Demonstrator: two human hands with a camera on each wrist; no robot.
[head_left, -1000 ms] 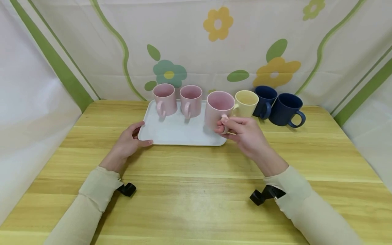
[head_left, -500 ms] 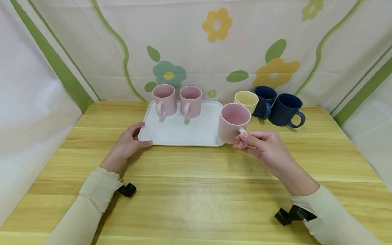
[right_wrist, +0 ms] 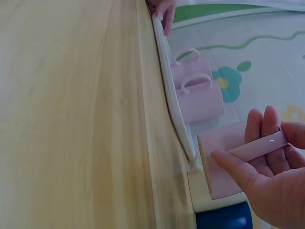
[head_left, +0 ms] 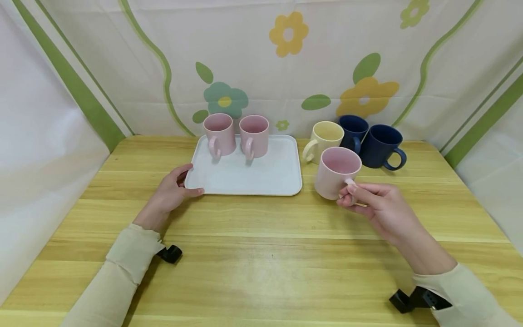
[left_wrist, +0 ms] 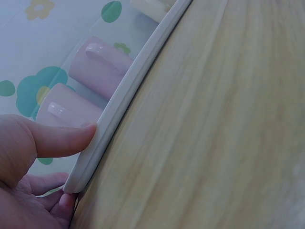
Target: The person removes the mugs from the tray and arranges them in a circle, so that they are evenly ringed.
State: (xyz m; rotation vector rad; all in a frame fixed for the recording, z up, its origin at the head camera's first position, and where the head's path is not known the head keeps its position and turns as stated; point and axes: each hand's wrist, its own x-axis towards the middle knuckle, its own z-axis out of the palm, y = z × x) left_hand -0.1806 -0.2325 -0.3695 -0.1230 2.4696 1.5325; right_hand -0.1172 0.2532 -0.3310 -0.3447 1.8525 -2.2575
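Note:
In the head view my right hand (head_left: 386, 213) grips the handle of a pink mug (head_left: 336, 175), held upright to the right of the white tray (head_left: 245, 179) and in front of the yellow mug. The right wrist view shows fingers around that mug's handle (right_wrist: 259, 147). Two more pink mugs (head_left: 222, 136) (head_left: 256, 136) stand side by side at the tray's back left, handles toward me. My left hand (head_left: 169, 193) holds the tray's front left corner, thumb on the rim (left_wrist: 102, 136) in the left wrist view and fingers at its left edge.
A yellow mug (head_left: 323, 143) stands on the wooden table (head_left: 245, 263) right of the tray. Beside it are two dark blue mugs (head_left: 352, 129) (head_left: 377, 147). Behind the table hangs a flower-patterned cloth (head_left: 245, 54).
My right hand has carried the pink mug from above the tray's right part to the right and toward me, beyond the tray's edge. The left hand and tray have stayed in place.

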